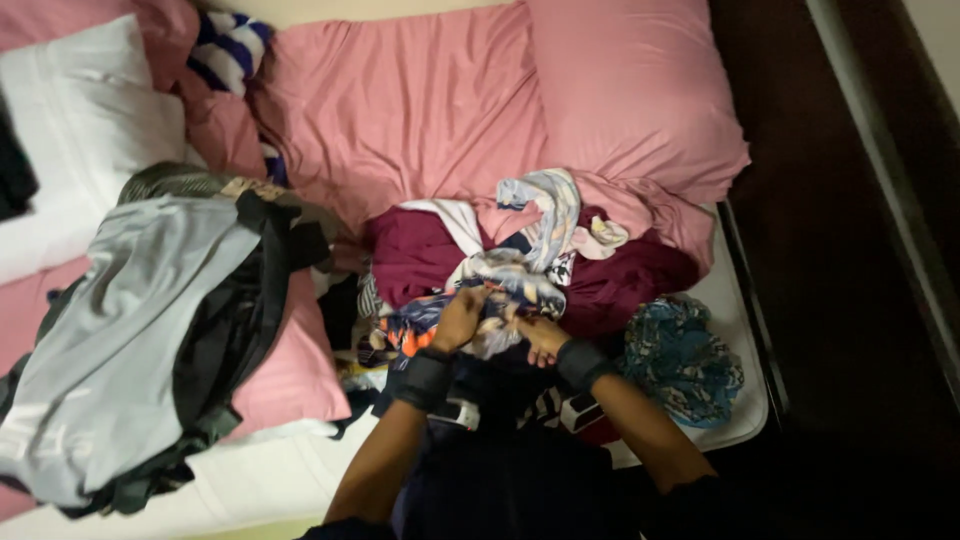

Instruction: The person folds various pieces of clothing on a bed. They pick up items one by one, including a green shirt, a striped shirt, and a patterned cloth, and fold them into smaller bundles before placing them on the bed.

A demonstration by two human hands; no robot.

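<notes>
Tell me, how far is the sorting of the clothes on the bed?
Done: a grey and black stack lies apart on the left. In hand: left hand and right hand grip a patterned garment. Left: the maroon pile and a teal cloth.

A crumpled multicoloured patterned garment (510, 275) lies atop the maroon cloth (420, 255) on the bed.

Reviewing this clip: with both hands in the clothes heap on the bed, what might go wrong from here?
1. The left hand and right hand both grip a patterned garment tangled in the heap; pulling may drag the maroon cloth along.
2. The blue patterned cloth lies near the mattress edge and might slide to the floor.
3. The grey garment already hangs over the bed's near edge and may slip off.
</notes>
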